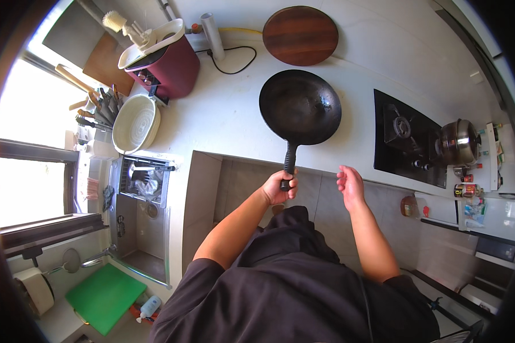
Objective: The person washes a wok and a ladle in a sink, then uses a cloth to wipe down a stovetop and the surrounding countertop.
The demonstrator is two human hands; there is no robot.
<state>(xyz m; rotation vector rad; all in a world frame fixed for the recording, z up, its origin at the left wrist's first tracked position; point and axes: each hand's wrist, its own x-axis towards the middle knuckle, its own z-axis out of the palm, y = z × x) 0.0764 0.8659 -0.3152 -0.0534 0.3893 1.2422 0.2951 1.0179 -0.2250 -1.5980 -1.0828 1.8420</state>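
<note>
My left hand (279,187) grips the black ribbed handle of a dark wok (299,107) near the handle's end. The wok's bowl faces up over the white countertop (223,115); whether it rests there or hangs just above, I cannot tell. Nothing shows inside the bowl except a glossy patch on its right. To the right of the handle, my right hand (350,184) hovers in front of the counter edge, holding nothing, its fingers loosely bent and slightly apart. Beyond the wok, a round wooden board (301,35) leans at the wall.
A black gas hob (401,133) is at the right, bearing a lidded steel pot (457,142). Leftward stand a maroon appliance (167,64), a cream colander (136,123), several knives (103,105) and a sink (143,240). A green cutting board (106,298) lies at lower left.
</note>
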